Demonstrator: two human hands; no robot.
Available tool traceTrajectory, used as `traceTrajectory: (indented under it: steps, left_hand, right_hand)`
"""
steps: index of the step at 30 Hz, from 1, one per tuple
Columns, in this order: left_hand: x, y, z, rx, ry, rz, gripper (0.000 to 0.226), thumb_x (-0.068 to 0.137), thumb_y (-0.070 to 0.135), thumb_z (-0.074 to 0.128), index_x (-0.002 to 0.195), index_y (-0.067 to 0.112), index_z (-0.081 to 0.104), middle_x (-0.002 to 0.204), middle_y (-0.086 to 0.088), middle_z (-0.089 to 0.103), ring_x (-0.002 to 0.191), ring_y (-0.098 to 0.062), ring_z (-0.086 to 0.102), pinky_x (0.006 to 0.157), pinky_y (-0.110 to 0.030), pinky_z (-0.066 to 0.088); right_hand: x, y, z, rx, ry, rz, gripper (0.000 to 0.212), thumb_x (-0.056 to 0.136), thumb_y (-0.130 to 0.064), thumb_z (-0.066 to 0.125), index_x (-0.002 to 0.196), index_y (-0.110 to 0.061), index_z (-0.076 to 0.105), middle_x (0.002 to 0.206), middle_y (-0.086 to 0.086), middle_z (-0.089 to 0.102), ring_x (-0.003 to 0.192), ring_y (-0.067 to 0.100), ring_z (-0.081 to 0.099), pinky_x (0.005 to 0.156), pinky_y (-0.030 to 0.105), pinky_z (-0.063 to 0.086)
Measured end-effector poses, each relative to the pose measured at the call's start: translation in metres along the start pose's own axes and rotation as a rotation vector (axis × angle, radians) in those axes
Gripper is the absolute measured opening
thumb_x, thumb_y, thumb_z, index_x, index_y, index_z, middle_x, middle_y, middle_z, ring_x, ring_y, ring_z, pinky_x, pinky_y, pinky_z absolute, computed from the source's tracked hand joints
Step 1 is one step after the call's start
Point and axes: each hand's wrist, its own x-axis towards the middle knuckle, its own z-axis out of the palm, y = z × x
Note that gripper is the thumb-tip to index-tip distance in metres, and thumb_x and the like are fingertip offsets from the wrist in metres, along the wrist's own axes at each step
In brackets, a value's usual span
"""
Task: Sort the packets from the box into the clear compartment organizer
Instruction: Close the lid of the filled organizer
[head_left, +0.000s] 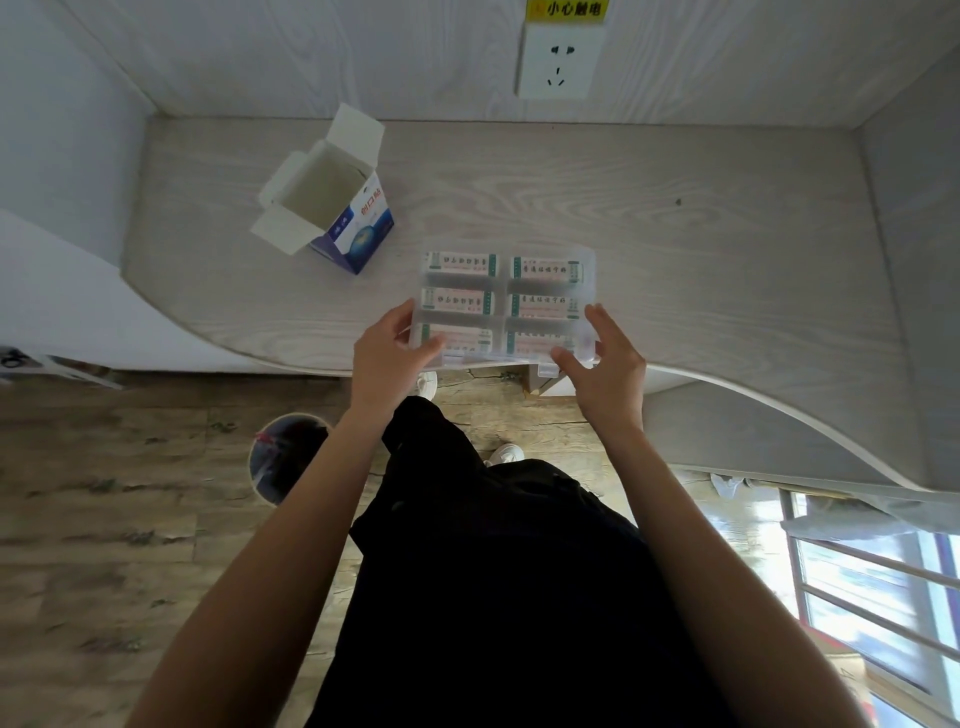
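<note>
Head view: clear plastic compartment organizer (586, 260) sits at the desk's near curved edge, its front side overhanging or right at the edge, lid apparently closed over six compartments. Each compartment shows one flat white packet with green end bands and pinkish print (460, 264), two columns of three. Open white-and-blue cardboard box (332, 208) stands well apart toward the far left of the pale wood-grain desk (675, 234), flaps up, inside looks empty

Left hand (387, 358) grips the organizer's near-left corner, thumb on top over the near-left compartment, fingers down the left side. Right hand (605, 364) is at the near-right corner, thumb by the front latch tab, fingers half curled along the right side; touching the wall, though whether it really clamps is hard to tell

Handling, as a judgement: organizer is rigid thin plastic, light even when filled, smooth so a bit slippery; best held by both short sides or near corners, as now. Packets are light, flat, slightly flexible, not fragile, could slide if the case tilts with the lid unlatched. Sorting looks finished; latching the two front tabs likely remains

White wall socket (560, 62) sits on the back wall above the desk
</note>
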Motion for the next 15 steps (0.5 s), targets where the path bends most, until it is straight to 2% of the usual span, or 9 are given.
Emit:
traceTrajectory:
  steps: [8,15]
  left_hand:
    - [0.0043,0.0025,0.0026,0.059,0.051,-0.019,0.046,0.079,0.014,0.072,0.122,0.014,0.058,0.113,0.002,0.066,0.094,-0.005,0.059,0.086,-0.018,0.047]
    - [0.0059,-0.0024,0.0049,0.091,0.06,-0.003,0.049,0.079,0.017,0.073,0.124,0.012,0.055,0.116,-0.001,0.065,0.098,-0.007,0.059,0.093,-0.026,0.049]
  right_hand:
    - [0.0016,-0.0002,0.0016,-0.002,0.022,0.021,0.063,0.078,-0.017,0.075,0.135,-0.015,0.048,0.142,0.0,0.047,0.127,0.021,0.048,0.105,0.041,0.041]
    - [0.0045,0.0015,0.0042,-0.015,0.031,0.009,0.063,0.078,-0.017,0.075,0.135,-0.014,0.048,0.142,0.0,0.047,0.127,0.021,0.047,0.105,0.042,0.041]
